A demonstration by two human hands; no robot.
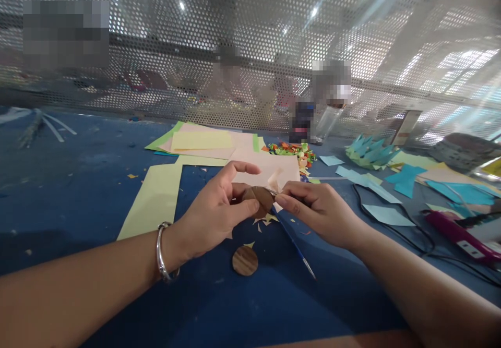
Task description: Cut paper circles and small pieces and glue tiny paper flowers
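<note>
Between the thumb and fingers of my left hand [213, 207] is a round brown wood-grained disc [261, 202], tilted above the table. My right hand [319, 210] is closed in a pinch at the disc's right edge. Something thin shows at its fingertips, too small to name, and a pale curled scrap of paper [275, 180] stands just behind them. A second wood-grained disc [245, 261] lies flat on the table below my hands. Beside it, a thin blue paintbrush [294, 241] slants down to the right, its upper end near my right fingertips.
Coloured paper sheets [207, 142] and a pile of small cut scraps [291, 151] lie behind my hands. At right are a spiky teal paper piece [370, 152], blue strips, a black cable [425, 230] and a magenta power strip [457, 236]. A perforated metal screen [254, 35] bounds the table's back.
</note>
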